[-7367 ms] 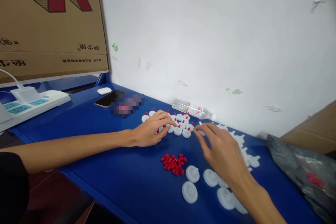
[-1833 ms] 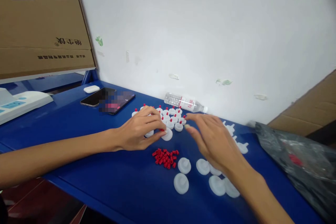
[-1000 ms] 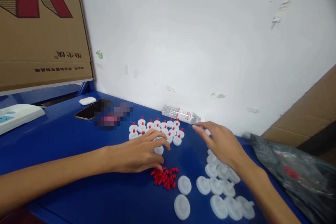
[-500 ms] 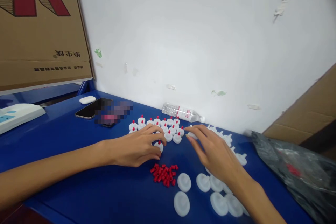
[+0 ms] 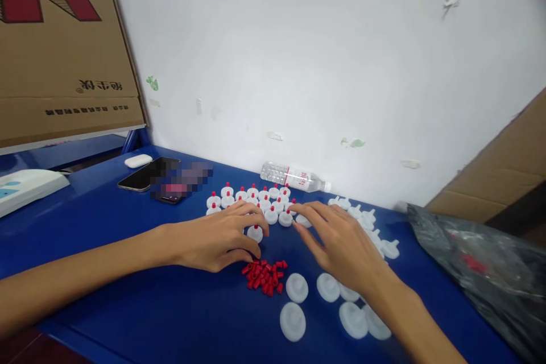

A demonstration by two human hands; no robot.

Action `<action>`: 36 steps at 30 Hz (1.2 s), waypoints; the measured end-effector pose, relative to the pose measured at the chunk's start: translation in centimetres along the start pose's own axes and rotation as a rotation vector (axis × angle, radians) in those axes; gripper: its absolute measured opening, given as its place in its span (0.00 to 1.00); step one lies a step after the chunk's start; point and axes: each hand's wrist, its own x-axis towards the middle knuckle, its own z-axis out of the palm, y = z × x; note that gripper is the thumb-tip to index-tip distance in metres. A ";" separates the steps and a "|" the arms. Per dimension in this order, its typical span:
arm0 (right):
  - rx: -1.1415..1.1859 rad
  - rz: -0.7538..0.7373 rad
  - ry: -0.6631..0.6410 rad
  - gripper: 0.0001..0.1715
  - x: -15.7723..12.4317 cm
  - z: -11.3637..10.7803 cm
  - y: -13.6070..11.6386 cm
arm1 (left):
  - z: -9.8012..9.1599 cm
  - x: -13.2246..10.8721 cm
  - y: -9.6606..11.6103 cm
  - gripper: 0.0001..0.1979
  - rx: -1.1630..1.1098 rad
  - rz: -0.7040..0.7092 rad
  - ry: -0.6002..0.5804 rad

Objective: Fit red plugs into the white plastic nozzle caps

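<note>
My left hand (image 5: 226, 236) hovers with thumb and fingers apart around a white disc with a red cap (image 5: 255, 234). Its thumb is clear of the disc, just above a pile of small red caps (image 5: 264, 277). My right hand (image 5: 336, 236) curls its fingers and thumb around a plain white disc (image 5: 303, 220), partly hidden behind them. Beyond both hands stand several white discs with red caps (image 5: 272, 215). Uncapped discs with pale spouts (image 5: 367, 219) lie right of my right hand, and more flat white discs (image 5: 292, 322) lie nearer me.
A clear bottle (image 5: 294, 177) lies along the wall. Two phones (image 5: 149, 175) and a white case (image 5: 138, 161) rest at the left of the blue table (image 5: 187, 318). A white device (image 5: 32, 189) is farther left; a dark plastic bag (image 5: 478, 273) lies at right.
My right hand has shifted left and slightly nearer me, the plain disc moving along with it. My left thumb has drawn away from the capped disc. The view has shifted slightly.
</note>
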 end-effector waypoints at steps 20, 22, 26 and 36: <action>0.093 -0.016 0.060 0.24 -0.2 0.4 -0.7 | 0.5 0.4 0.0 0.04 0.091 -0.065 0.234; 0.099 -0.031 0.052 0.25 -0.1 0.5 -1.0 | 0.6 0.5 0.0 0.04 0.104 -0.084 0.296; 0.094 -0.069 0.016 0.28 0.0 0.8 -1.5 | 1.0 0.3 -0.1 0.04 0.122 -0.118 0.366; 0.104 -0.121 -0.004 0.27 0.2 1.2 -2.2 | 1.8 -0.1 -0.4 0.05 0.098 -0.013 0.434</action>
